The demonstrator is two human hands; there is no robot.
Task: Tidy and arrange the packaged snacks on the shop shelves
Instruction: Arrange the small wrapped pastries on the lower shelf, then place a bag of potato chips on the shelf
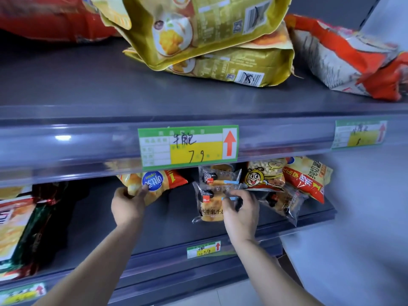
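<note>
Grey shelf (pixel 170 219) | left hand (pixel 127 206) grips half-hidden orange bag (pixel 174 180) | right hand (pixel 240 210) pinches clear packet (pixel 207 209)

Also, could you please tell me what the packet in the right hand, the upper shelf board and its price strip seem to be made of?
The packet the right hand pinches looks like thin clear plastic film: glossy, crinkled, contents showing through. The upper shelf board seems matte dark-grey painted metal. The price strip looks like clear glossy plastic: it glints, and the tag shows through.
</note>
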